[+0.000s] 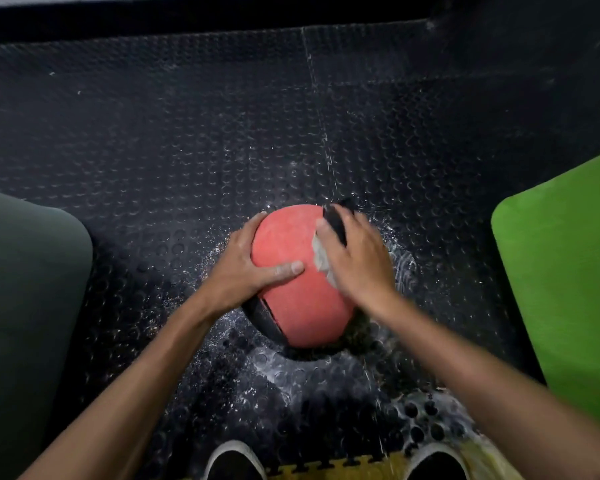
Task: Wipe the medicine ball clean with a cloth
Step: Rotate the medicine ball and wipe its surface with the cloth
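The right hand (355, 258) lies spread over a pale cloth (321, 259), pressing it flat against the upper right side of the red ball (291, 299); the hand is blurred. Across from it, the left hand (248, 268) cups the ball's left side, fingers spread, thumb laid across the front. The ball sits on a wet, studded black floor (187, 150). Outward lie a green mat (568, 271) to the right and a dark mat (25, 289) to the left.
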